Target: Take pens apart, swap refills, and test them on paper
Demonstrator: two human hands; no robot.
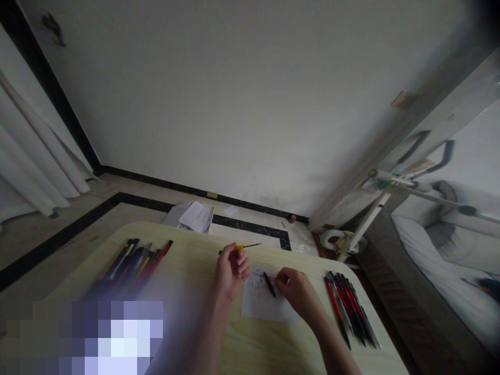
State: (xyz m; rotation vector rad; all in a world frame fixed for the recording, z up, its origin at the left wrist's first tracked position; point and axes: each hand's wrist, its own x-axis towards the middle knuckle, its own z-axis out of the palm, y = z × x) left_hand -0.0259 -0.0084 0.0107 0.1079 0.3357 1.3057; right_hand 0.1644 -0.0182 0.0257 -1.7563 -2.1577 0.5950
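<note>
My left hand (231, 271) is closed around a thin yellow and black pen part (242, 247) that sticks out to the right above the fingers. My right hand (297, 289) pinches a short black pen piece (269, 284) and holds it over a white sheet of paper (265, 307) marked with scribbles. The two hands are close together near the middle of a pale wooden table (195, 260).
A row of mixed coloured pens (135, 262) lies at the table's left. A row of red and black pens (349, 307) lies at its right edge. Papers (195, 216) lie on the floor beyond. A white stand (363, 224) and a bed (441, 260) are at right.
</note>
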